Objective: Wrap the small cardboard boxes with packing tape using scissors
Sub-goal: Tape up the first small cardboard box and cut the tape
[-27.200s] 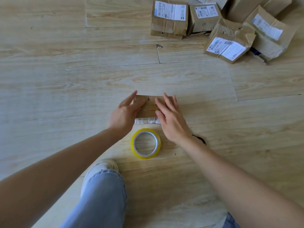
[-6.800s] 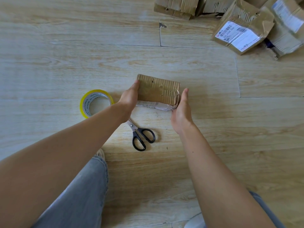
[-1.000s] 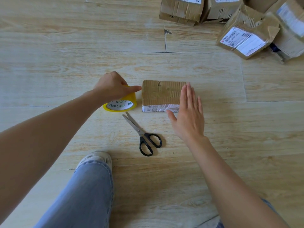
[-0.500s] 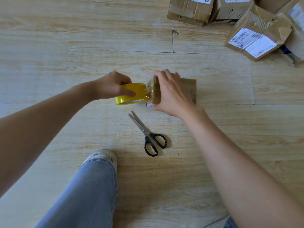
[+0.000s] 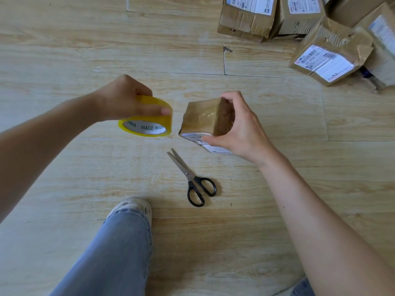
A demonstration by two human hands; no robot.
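Head view, down onto a wood-plank floor (image 5: 64, 50). Clenched in the left grip (image 5: 128, 101), fingers curled over the rim: a roll of yellowish clear packing tape (image 5: 149, 124), tilted, printed core toward the camera, apparently clear of the boards. Grasped in the right grip (image 5: 241, 127), thumb below and fingers over the top: one small cardboard box (image 5: 203, 116), raised above the floor just beside the roll, end face turned toward it, seemingly to take the next run of tape. Impossible to tell of any strip across the narrow gap.

Glossy, wrinkled film over that end face; brown, creased board elsewhere; a white printed label along the lower edge.

Lying free on the floor nearer the body, blades slightly parted and aimed toward the box: black-handled scissors (image 5: 192, 178), probably parked within easy reach for the cut. Heaped at upper right, well apart: more labelled parcels (image 5: 320, 60). At the bottom, a jeans leg and a pale shoe (image 5: 132, 208).
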